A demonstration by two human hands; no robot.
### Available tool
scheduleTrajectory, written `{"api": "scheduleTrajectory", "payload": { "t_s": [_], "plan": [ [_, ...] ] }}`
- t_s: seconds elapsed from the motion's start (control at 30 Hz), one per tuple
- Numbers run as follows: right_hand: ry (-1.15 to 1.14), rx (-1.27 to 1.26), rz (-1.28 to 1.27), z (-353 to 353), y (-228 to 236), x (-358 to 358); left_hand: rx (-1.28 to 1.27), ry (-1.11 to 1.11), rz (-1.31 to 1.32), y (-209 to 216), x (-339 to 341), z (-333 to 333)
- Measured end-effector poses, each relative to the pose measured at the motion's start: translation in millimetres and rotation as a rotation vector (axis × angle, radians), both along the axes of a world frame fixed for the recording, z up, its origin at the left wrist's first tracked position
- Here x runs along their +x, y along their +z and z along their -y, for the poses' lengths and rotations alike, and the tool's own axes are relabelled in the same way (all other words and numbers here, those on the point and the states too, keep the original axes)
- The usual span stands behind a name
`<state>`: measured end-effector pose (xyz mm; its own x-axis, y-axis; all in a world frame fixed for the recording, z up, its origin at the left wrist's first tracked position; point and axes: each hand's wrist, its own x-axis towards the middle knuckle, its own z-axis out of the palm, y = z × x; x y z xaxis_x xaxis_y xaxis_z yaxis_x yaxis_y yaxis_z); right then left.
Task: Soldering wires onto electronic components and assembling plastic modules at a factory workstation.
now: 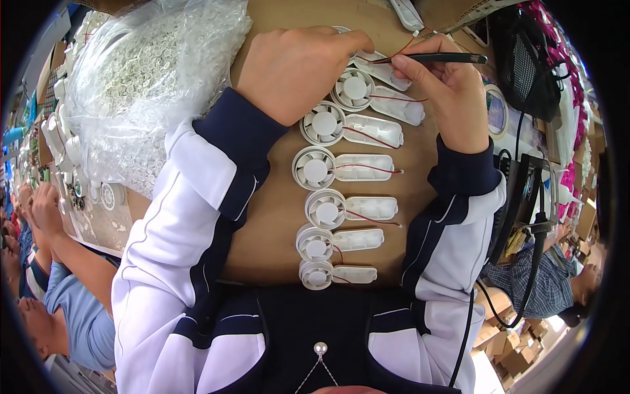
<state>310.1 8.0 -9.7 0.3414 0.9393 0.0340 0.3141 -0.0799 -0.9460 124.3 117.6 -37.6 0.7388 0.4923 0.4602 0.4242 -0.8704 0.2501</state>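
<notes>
A column of white handheld mini fan housings, each a round fan head with an open handle shell and thin red and black wires, runs along the brown board. At its far end, my left hand (302, 69) is closed over a fan housing (387, 73), its fingertips at the joint of head and handle. The hand hides most of that fan's head. My right hand (456, 88) grips black tweezers (453, 58), whose tips reach the red wire near my left fingers. Closest below is another fan housing (354, 88); more, such as this one (315, 169), lie nearer me.
A clear plastic bag (151, 85) full of small white rings lies at the left. Beyond my hands sits one more white handle shell (407, 14). At the right are a tape roll (497, 111), a black mesh bag (528, 65) and black cables. A co-worker's hands (46, 203) show far left.
</notes>
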Motion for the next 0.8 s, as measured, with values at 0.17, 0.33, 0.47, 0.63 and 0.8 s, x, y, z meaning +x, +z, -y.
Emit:
{"api": "scheduleTrajectory", "payload": {
  "t_s": [0.17,0.33,0.47,0.63,0.8],
  "plan": [
    [0.015,-0.044,0.002,1,4,3,0.014,-0.01,-0.027,0,-1,-1],
    [0.015,-0.072,0.085,4,9,3,0.045,-0.022,-0.075,4,-2,0],
    [0.03,-0.078,0.086,6,10,0,0.063,-0.031,-0.086,4,-3,1],
    [0.036,-0.09,0.093,6,11,-2,0.068,-0.043,-0.084,5,-3,2],
    [0.027,-0.082,0.111,5,9,0,0.059,-0.051,-0.084,5,-3,2]
  ]
}}
